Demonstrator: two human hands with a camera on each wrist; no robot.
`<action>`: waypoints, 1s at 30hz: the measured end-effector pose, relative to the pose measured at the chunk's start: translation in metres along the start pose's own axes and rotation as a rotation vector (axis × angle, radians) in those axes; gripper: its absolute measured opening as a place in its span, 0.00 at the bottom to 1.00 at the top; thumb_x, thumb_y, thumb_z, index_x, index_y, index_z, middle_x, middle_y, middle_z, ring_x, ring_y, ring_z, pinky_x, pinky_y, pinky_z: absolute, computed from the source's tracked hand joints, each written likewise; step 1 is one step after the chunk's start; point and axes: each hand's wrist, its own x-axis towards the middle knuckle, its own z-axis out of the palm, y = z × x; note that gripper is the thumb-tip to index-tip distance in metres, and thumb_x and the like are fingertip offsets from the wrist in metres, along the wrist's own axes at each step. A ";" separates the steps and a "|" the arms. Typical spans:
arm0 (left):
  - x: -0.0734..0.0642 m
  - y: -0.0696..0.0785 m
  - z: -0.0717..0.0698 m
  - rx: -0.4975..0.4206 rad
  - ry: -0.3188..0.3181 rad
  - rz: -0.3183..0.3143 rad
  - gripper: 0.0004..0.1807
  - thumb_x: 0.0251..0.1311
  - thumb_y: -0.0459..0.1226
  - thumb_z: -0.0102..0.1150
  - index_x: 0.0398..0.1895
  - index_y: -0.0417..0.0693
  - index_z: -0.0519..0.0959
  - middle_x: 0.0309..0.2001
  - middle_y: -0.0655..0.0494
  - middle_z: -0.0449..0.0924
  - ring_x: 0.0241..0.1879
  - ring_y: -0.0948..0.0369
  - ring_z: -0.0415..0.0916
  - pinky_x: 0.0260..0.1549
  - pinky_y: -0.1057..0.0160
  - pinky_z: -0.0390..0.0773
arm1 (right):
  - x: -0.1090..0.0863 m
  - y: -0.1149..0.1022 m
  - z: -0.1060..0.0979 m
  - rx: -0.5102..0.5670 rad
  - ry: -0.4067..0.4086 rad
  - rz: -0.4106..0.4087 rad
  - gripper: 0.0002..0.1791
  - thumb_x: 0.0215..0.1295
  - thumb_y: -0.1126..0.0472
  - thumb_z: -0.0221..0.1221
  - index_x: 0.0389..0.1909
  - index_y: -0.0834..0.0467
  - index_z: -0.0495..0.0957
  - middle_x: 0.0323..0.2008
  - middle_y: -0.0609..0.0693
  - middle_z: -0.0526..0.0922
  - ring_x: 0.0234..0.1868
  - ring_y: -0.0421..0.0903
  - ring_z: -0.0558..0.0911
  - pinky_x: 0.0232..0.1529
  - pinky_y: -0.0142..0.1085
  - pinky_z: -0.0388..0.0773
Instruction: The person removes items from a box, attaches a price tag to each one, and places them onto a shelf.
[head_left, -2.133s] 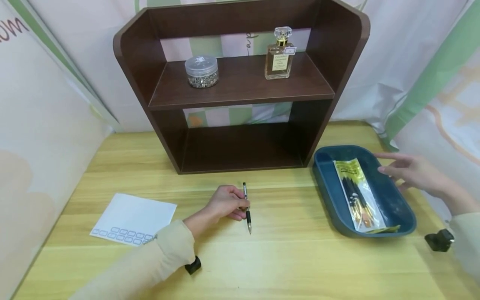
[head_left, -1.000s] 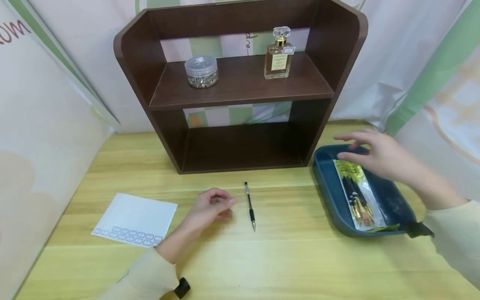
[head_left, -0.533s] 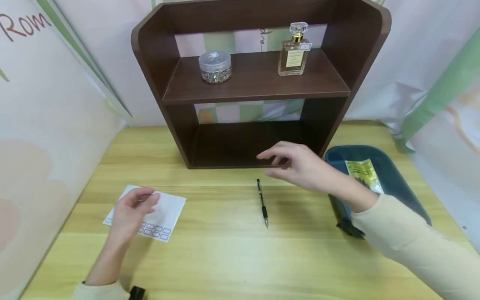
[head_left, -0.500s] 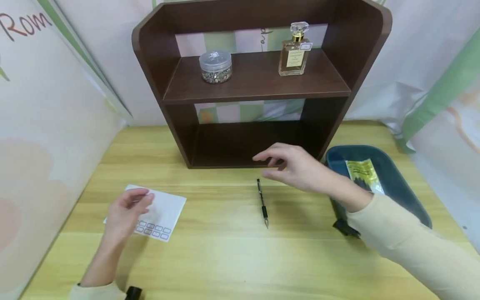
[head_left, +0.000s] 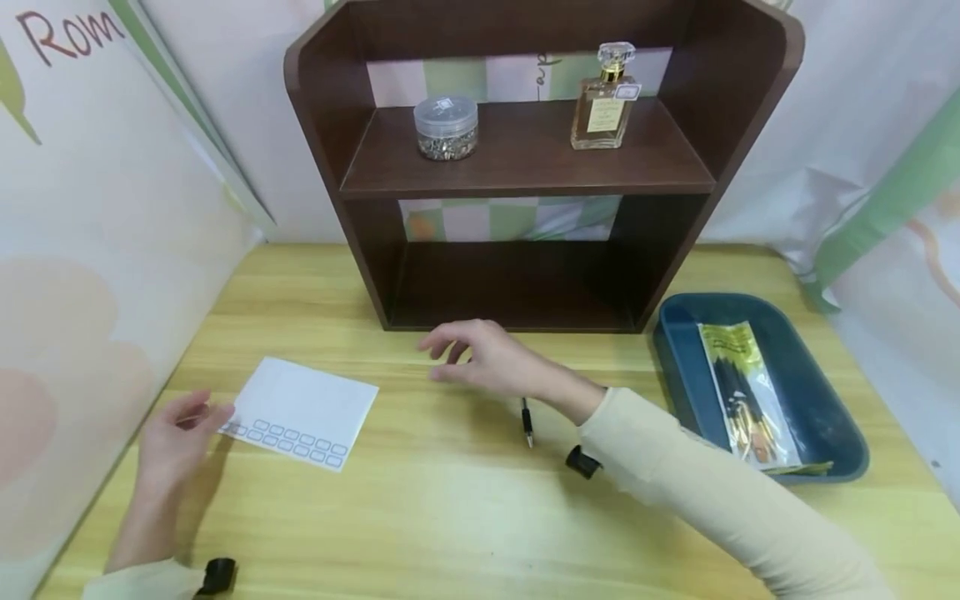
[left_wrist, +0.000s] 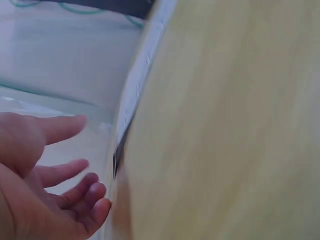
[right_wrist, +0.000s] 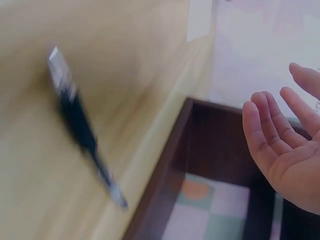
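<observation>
A white sheet of paper (head_left: 307,396) with a printed grid of small blue-outlined labels lies on the table's left side. My left hand (head_left: 174,442) is at its left corner, thumb and fingers apart in the left wrist view, with the paper (left_wrist: 135,82) edge-on beyond the fingertips. My right hand (head_left: 491,358) hovers over the table in front of the shelf, fingers loosely bent and holding nothing. Under the right forearm lies a black-gripped pen (head_left: 527,421), its upper part hidden in the head view; in the right wrist view the pen (right_wrist: 77,120) shows blurred.
A dark brown two-tier shelf (head_left: 525,171) stands at the back. On its upper board are a clear lidded jar (head_left: 447,129) of small metal bits and a perfume bottle (head_left: 603,115). At right, a blue tray (head_left: 798,375) holds a packet of paintbrushes (head_left: 750,396).
My left hand let go of the pen, leaving it on the table, and moved left to the paper. My right hand came from the tray leftward across the pen. The head view shifted slightly.
</observation>
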 end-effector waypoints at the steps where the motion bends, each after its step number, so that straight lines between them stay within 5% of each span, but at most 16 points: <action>1: 0.001 -0.002 -0.001 0.050 -0.026 0.023 0.38 0.69 0.46 0.61 0.70 0.28 0.63 0.62 0.28 0.69 0.53 0.47 0.72 0.40 0.69 0.79 | 0.005 0.001 0.006 0.010 -0.006 0.001 0.17 0.65 0.63 0.68 0.55 0.59 0.82 0.43 0.50 0.85 0.41 0.44 0.83 0.43 0.33 0.82; 4: 0.005 -0.007 -0.003 0.193 -0.094 0.128 0.36 0.69 0.43 0.61 0.66 0.20 0.63 0.60 0.20 0.67 0.55 0.32 0.69 0.47 0.47 0.81 | 0.018 0.005 0.023 0.042 -0.031 0.009 0.17 0.66 0.64 0.67 0.55 0.60 0.81 0.44 0.54 0.85 0.42 0.46 0.84 0.45 0.32 0.80; 7: 0.007 -0.006 -0.003 0.292 -0.114 0.213 0.33 0.67 0.40 0.62 0.61 0.17 0.66 0.55 0.18 0.69 0.53 0.29 0.70 0.49 0.35 0.76 | 0.030 0.009 0.037 0.067 -0.050 0.029 0.17 0.66 0.65 0.66 0.55 0.62 0.81 0.44 0.56 0.85 0.42 0.48 0.84 0.46 0.30 0.80; 16: 0.005 0.002 -0.001 0.346 -0.045 0.202 0.22 0.64 0.35 0.64 0.51 0.22 0.76 0.47 0.26 0.79 0.44 0.36 0.77 0.39 0.41 0.79 | 0.058 0.012 0.057 0.114 -0.099 0.103 0.18 0.67 0.64 0.65 0.56 0.62 0.80 0.41 0.52 0.84 0.41 0.49 0.85 0.41 0.30 0.81; 23: 0.002 0.006 0.000 0.361 -0.034 0.195 0.19 0.64 0.33 0.62 0.50 0.23 0.78 0.47 0.26 0.80 0.45 0.35 0.77 0.41 0.40 0.77 | 0.074 0.011 0.064 0.100 -0.117 0.108 0.17 0.67 0.64 0.65 0.55 0.63 0.81 0.42 0.53 0.85 0.41 0.48 0.84 0.41 0.31 0.80; 30: 0.002 0.006 0.001 0.354 -0.039 0.186 0.15 0.63 0.33 0.62 0.47 0.27 0.80 0.41 0.32 0.82 0.38 0.43 0.77 0.33 0.48 0.76 | 0.082 0.008 0.073 0.134 -0.127 0.146 0.17 0.66 0.62 0.66 0.54 0.61 0.82 0.41 0.51 0.84 0.37 0.42 0.83 0.37 0.31 0.81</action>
